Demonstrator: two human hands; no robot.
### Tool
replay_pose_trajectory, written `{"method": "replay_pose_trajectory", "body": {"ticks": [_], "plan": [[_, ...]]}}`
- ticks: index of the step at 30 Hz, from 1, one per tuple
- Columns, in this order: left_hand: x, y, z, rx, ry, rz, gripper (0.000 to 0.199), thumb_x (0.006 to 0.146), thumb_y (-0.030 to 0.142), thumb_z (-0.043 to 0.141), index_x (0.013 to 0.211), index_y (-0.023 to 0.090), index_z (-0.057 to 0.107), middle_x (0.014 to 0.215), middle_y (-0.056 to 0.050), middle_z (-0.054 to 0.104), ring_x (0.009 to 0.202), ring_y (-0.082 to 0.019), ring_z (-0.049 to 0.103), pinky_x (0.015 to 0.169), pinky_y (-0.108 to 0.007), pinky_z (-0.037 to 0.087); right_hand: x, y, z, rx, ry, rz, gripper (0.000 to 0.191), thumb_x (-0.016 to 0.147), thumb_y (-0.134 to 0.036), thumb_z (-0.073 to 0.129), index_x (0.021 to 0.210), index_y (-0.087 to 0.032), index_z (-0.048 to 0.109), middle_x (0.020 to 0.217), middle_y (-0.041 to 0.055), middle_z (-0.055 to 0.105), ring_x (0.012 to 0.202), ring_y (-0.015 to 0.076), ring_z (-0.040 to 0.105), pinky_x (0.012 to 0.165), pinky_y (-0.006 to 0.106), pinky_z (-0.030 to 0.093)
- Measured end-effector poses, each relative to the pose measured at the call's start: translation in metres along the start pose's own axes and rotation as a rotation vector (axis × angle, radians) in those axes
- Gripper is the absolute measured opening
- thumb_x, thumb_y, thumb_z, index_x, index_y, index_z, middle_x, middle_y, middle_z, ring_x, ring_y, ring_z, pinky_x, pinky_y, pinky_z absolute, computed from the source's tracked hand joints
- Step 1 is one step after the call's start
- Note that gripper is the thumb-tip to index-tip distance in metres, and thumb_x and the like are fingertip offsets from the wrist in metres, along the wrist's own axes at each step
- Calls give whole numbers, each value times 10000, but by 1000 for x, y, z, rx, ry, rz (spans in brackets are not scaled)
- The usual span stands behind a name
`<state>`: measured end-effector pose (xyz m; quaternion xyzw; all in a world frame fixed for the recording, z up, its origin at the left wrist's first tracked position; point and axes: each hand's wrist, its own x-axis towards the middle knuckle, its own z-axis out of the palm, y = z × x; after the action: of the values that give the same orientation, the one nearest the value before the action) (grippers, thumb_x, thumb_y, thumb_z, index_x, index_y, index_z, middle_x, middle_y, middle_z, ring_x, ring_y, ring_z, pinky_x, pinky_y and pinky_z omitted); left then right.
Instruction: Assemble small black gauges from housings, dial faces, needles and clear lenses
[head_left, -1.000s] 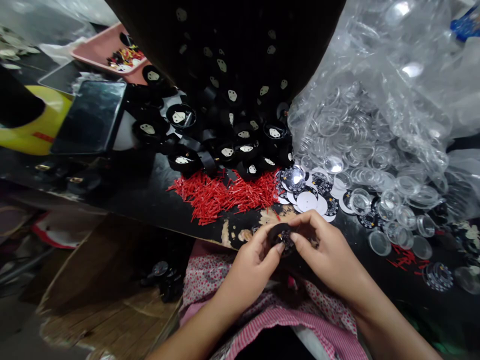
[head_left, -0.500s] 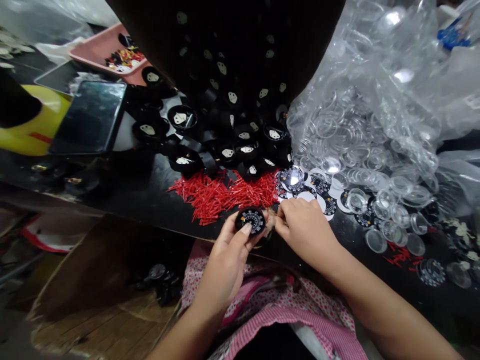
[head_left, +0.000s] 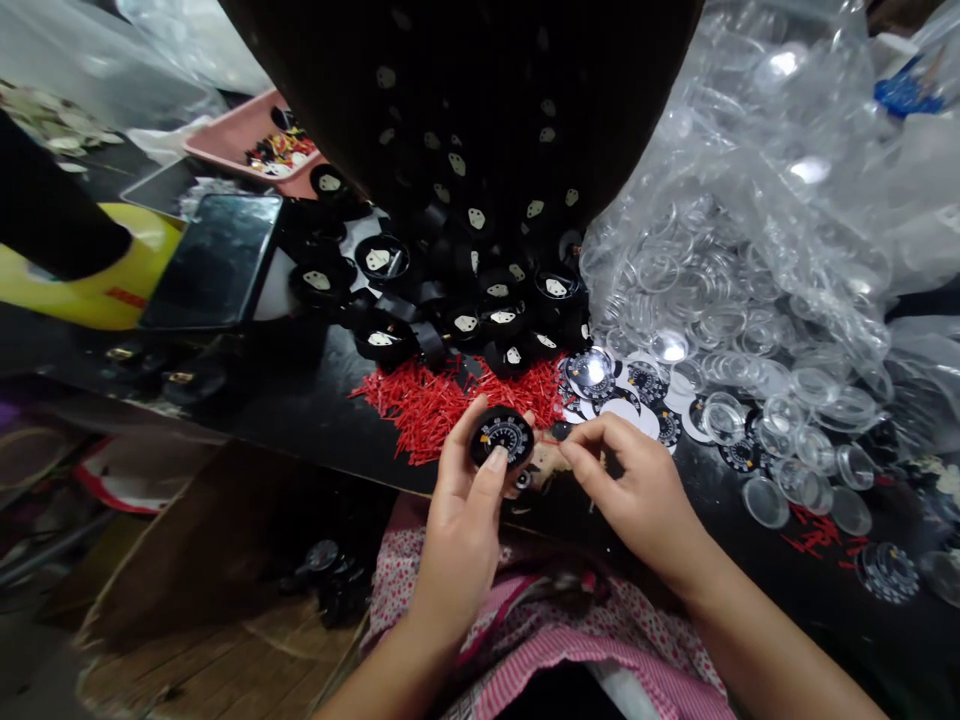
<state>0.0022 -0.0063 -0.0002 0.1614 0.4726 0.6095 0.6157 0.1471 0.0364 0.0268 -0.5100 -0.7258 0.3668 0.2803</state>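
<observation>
- Head view: the left hand [head_left: 459, 530] grips a round black plastic case with a white-marked dial [head_left: 501, 437], its thumb on the face, above the near edge of the black table [head_left: 300, 412].
- The right hand [head_left: 637, 485] pinches a thin red plastic pointer [head_left: 552, 442] between thumb and forefinger, just right of the case and apart from its face.
- Beyond the left hand lies a heap of slim red plastic pointers [head_left: 416, 405]; farther right, loose clear round plastic covers [head_left: 765, 503].
- The step in hand looks like pairing pointer and dial; the next move seems to call for a steady case and fine fingertip alignment.
</observation>
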Motion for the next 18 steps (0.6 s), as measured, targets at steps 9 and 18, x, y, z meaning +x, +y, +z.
{"method": "replay_pose_trajectory", "body": {"ticks": [9, 18], "plan": [[5, -3, 8, 247, -131, -28, 265, 895, 308, 636, 1159, 305, 658, 1202, -17, 690, 1180, -266, 606, 1037, -393, 459, -2, -6, -3, -204, -55, -60, 125, 958, -199, 525, 866, -191, 609, 832, 36, 628, 779, 185, 545, 740, 342, 384], [1, 2, 7, 331, -90, 2, 263, 851, 298, 688, 1111, 261, 671, 1125, -27, 713, 1115, -231, 646, 935, -310, 525, -2, -3, -6, -90, -68, -21, 132, 948, -211, 564, 820, -200, 593, 773, -2, 610, 747, 166, 542, 738, 327, 365]]}}
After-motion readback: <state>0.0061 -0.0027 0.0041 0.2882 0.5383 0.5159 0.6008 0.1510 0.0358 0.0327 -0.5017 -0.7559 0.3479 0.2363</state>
